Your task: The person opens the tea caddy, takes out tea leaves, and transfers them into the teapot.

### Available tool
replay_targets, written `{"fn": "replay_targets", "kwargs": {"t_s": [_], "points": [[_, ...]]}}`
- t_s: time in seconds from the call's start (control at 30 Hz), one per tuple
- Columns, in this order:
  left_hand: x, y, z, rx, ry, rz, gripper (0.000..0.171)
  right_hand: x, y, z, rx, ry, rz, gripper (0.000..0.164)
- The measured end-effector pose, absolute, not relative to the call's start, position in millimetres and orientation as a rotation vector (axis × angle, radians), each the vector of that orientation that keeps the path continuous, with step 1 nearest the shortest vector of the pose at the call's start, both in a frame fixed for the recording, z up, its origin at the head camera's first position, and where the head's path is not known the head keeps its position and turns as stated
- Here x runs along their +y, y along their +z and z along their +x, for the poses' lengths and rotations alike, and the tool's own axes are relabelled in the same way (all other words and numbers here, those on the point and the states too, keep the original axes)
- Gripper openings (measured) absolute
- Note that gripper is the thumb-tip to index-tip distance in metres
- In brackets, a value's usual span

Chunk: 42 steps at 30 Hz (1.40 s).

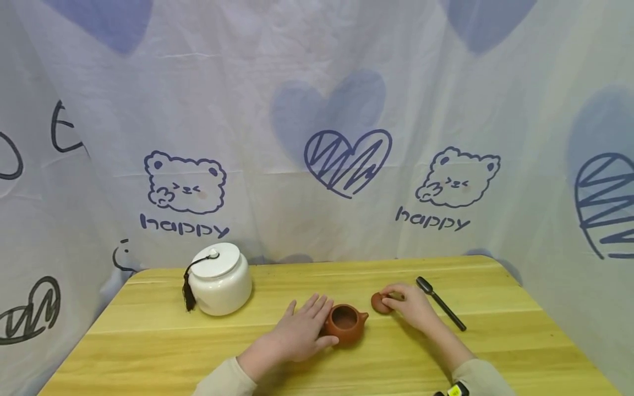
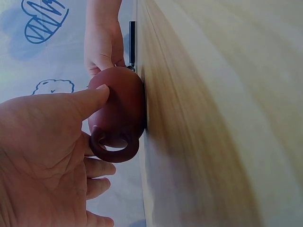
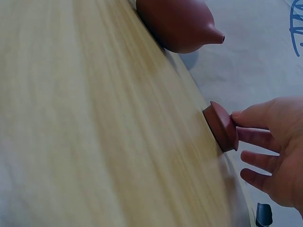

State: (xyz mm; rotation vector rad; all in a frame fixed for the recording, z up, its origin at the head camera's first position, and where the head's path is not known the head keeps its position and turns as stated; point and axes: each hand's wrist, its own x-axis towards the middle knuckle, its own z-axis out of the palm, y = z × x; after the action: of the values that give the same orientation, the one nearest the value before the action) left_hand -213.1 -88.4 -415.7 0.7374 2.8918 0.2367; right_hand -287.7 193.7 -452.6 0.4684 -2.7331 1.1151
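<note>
A reddish-brown clay teapot [image 1: 348, 335] stands upright and lidless on the table, its spout toward the right. My left hand [image 1: 303, 331] holds it from the handle side, the thumb [image 2: 99, 96] against the body and the fingers reaching past its far side. The ring handle [image 2: 116, 153] shows below that thumb in the left wrist view. To the right of the pot, my right hand [image 1: 411, 306] pinches the knob of the matching teapot lid [image 3: 221, 127] between thumb and fingertips. The lid is knob-up, its underside right at the tabletop.
A lidded white jar [image 1: 221, 286] with a black tassel [image 1: 188, 294] stands at the back left of the wooden table [image 1: 148, 352]. A black scoop-like tool [image 1: 441, 302] lies slantwise beyond my right hand. Printed cloth [image 1: 277, 209] hangs behind the table.
</note>
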Motion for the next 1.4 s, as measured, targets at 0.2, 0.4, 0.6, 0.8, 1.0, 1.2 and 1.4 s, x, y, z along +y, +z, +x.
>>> {"fn": "replay_targets", "kwargs": {"t_s": [0.2,0.4,0.6,0.8,1.0,1.2,1.4], "points": [[-89,-418,-213,2.892,0.252,0.745,0.079,194,-454,-289,-2.746,1.090,0.482,0.015],[-93,-417,-213,2.906,0.239,0.753,0.078,193,-448,-288,-2.755,1.105,0.447,0.018],[-95,-414,-214,2.901,0.238,0.764,0.077,195,-440,-287,-2.756,1.100,0.401,0.023],[-97,-403,-210,2.878,0.249,0.774,0.074,200,-430,-286,-2.783,1.111,0.384,0.027],[-101,-385,-204,2.888,0.264,0.834,0.067,204,-416,-284,-2.717,1.158,0.409,0.028],[-108,-368,-200,2.909,0.278,0.875,0.066,208,-400,-280,-2.663,1.164,0.437,0.031],[-121,-346,-190,2.952,0.339,0.879,0.067,207,-389,-273,-2.651,1.149,0.453,0.035]]}}
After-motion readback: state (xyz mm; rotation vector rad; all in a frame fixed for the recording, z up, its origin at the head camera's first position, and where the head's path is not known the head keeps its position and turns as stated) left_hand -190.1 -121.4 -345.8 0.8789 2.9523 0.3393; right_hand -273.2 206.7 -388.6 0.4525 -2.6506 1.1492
